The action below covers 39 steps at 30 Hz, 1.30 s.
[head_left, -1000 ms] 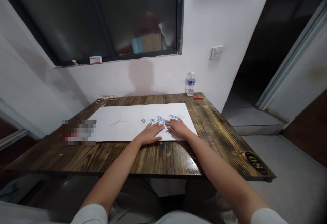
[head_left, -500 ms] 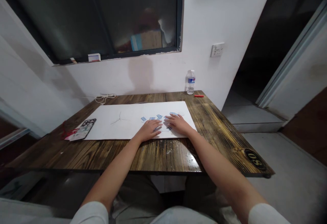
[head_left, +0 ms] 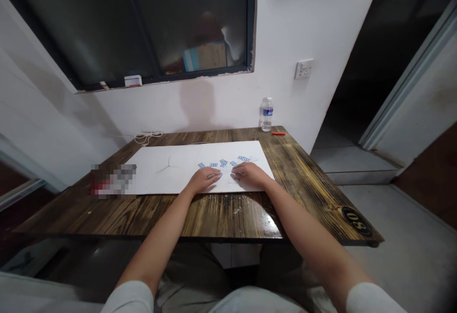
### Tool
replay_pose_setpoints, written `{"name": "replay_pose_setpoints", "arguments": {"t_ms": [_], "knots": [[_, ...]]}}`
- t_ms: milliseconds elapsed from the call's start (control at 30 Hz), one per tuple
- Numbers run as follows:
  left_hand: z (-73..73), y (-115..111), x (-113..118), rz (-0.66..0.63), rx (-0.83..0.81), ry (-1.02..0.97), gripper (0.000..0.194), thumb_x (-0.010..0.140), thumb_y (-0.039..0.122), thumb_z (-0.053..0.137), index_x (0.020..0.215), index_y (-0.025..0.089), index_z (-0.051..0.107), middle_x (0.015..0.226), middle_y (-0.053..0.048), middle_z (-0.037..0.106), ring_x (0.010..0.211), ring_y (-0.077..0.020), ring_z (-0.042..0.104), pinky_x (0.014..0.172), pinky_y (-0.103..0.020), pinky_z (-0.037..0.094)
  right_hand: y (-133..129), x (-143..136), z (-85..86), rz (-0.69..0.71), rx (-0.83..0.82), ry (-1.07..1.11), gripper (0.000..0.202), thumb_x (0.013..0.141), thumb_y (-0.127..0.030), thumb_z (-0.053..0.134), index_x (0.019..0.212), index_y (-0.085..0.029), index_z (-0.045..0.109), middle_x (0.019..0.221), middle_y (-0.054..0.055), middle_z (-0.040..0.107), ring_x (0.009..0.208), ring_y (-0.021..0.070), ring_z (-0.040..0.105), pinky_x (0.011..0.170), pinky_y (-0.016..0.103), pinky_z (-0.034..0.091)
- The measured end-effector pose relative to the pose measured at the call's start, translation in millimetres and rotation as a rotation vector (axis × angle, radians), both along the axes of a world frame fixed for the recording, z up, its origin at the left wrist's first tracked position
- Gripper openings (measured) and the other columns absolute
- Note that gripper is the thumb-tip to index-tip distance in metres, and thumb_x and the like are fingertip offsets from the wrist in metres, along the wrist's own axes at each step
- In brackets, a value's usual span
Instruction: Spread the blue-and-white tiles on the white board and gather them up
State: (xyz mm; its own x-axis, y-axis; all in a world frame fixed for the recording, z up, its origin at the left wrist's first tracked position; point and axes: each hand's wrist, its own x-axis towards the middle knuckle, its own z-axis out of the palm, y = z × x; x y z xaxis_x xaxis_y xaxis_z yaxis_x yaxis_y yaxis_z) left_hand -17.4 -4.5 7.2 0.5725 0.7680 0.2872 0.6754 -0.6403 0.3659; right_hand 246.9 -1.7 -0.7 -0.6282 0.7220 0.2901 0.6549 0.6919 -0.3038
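Across the lower half of the frame, a dark wood-grained tabletop [head_left: 303, 179] bears a white board [head_left: 185, 158], with a water bottle [head_left: 267, 115] and a red pen [head_left: 278, 134] towards its far right corner. Near the board's right end, small blue-striped pieces [head_left: 213, 165] lie scattered around the left hand [head_left: 205, 179] and right hand [head_left: 250, 176], whose fingers are loosely curled; whether either grips a piece, I cannot tell.

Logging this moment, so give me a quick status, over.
Left hand and right hand low over white board; grip unclear. Small blue-striped pieces scattered on board, some partly hidden by fingers.
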Motion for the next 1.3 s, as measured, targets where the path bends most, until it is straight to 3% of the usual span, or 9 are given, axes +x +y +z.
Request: {"name": "replay_pose_setpoints", "arguments": {"t_ms": [67, 133, 433, 633, 733, 900, 967, 1133, 1300], "knots": [[-1.2, 1.4, -2.9, 0.161, 0.055, 0.0, 0.035, 0.09, 0.045, 0.047, 0.101, 0.023, 0.072, 0.109, -0.005, 0.071, 0.105, -0.0199, 0.063, 0.096, -0.036, 0.046, 0.9, 2.9, -0.1, -0.132, -0.001, -0.034, 0.032, 0.093, -0.033, 0.043, 0.109, -0.024, 0.07, 0.119, 0.004, 0.067, 0.111, 0.0187, 0.057, 0.097, 0.029, 0.038], [-3.4, 4.0, -7.1, 0.216, 0.072, 0.047, 0.035, 0.089, 0.044, 0.046, 0.1, 0.023, 0.072, 0.108, -0.004, 0.072, 0.105, -0.0199, 0.063, 0.097, -0.036, 0.045, 3.9, 7.4, -1.0, -0.194, -0.012, -0.059, 0.032, 0.093, -0.032, 0.044, 0.103, -0.023, 0.073, 0.115, 0.005, 0.069, 0.109, 0.0197, 0.058, 0.095, 0.029, 0.039], [-16.1, 14.4, -16.9, -0.013, 0.063, 0.147, 0.041, 0.087, 0.041, 0.049, 0.121, 0.023, 0.064, 0.136, -0.006, 0.055, 0.127, -0.0229, 0.048, 0.107, -0.04, 0.037, 16.1, 17.9, -11.4, -0.122, 0.042, 0.013, 0.024, 0.085, -0.029, 0.056, 0.1, -0.029, 0.074, 0.112, 0.0, 0.07, 0.108, 0.0191, 0.057, 0.094, 0.027, 0.04], [-14.1, 14.6, -15.9, -0.091, 0.094, 0.139, 0.031, 0.09, 0.038, 0.048, 0.109, 0.028, 0.07, 0.132, -0.004, 0.058, 0.127, -0.0222, 0.049, 0.105, -0.041, 0.037, 14.3, 23.4, -9.3, -0.202, -0.005, 0.013, 0.02, 0.085, -0.034, 0.059, 0.097, -0.031, 0.075, 0.114, -0.001, 0.068, 0.108, 0.02, 0.056, 0.091, 0.027, 0.04], [-11.1, 12.3, -14.9, 0.011, 0.112, 0.099, 0.032, 0.091, 0.04, 0.046, 0.105, 0.027, 0.071, 0.127, -0.003, 0.062, 0.122, -0.0209, 0.053, 0.103, -0.04, 0.04, 14.8, 26.8, -8.8, -0.275, 0.02, 0.034, 0.025, 0.089, -0.035, 0.053, 0.102, -0.029, 0.073, 0.119, 0.001, 0.066, 0.111, 0.0201, 0.054, 0.093, 0.028, 0.038], [-10.1, 11.3, -19.3, 0.432, 0.186, 0.047, 0.032, 0.09, 0.033, 0.044, 0.104, 0.023, 0.071, 0.114, -0.005, 0.069, 0.111, -0.0214, 0.06, 0.099, -0.037, 0.043, 19.5, 32.5, -9.6, -0.421, 0.002, -0.082, 0.03, 0.093, -0.033, 0.045, 0.105, -0.021, 0.069, 0.117, 0.01, 0.065, 0.109, 0.0224, 0.055, 0.09, 0.03, 0.039], [-12.2, 13.3, -23.0, 0.507, 0.161, 0.104, 0.032, 0.089, 0.031, 0.044, 0.106, 0.023, 0.071, 0.116, -0.004, 0.068, 0.111, -0.0224, 0.06, 0.099, -0.037, 0.044, 21.4, 34.1, -10.4, -0.411, -0.025, -0.126, 0.028, 0.093, -0.033, 0.046, 0.102, -0.02, 0.07, 0.116, 0.01, 0.066, 0.109, 0.0226, 0.056, 0.089, 0.029, 0.039], [-19.2, 18.7, -26.0, 0.393, 0.04, 0.224, 0.041, 0.092, 0.04, 0.039, 0.123, 0.025, 0.061, 0.137, -0.003, 0.054, 0.131, -0.0216, 0.044, 0.107, -0.038, 0.036, 23.2, 34.5, -14.5, -0.362, -0.022, -0.083, 0.029, 0.093, -0.036, 0.046, 0.109, -0.026, 0.068, 0.128, 0.005, 0.06, 0.116, 0.021, 0.053, 0.094, 0.03, 0.038], [-16.4, 19.4, -20.6, 0.304, -0.067, 0.327, 0.053, 0.094, 0.051, 0.027, 0.141, 0.029, 0.04, 0.153, -0.002, 0.031, 0.142, -0.0237, 0.022, 0.112, -0.051, 0.022, 20.2, 31.3, -15.8, -0.39, 0.007, -0.073, 0.033, 0.092, -0.04, 0.047, 0.119, -0.027, 0.062, 0.136, 0.005, 0.054, 0.125, 0.0259, 0.044, 0.099, 0.04, 0.035]]}}
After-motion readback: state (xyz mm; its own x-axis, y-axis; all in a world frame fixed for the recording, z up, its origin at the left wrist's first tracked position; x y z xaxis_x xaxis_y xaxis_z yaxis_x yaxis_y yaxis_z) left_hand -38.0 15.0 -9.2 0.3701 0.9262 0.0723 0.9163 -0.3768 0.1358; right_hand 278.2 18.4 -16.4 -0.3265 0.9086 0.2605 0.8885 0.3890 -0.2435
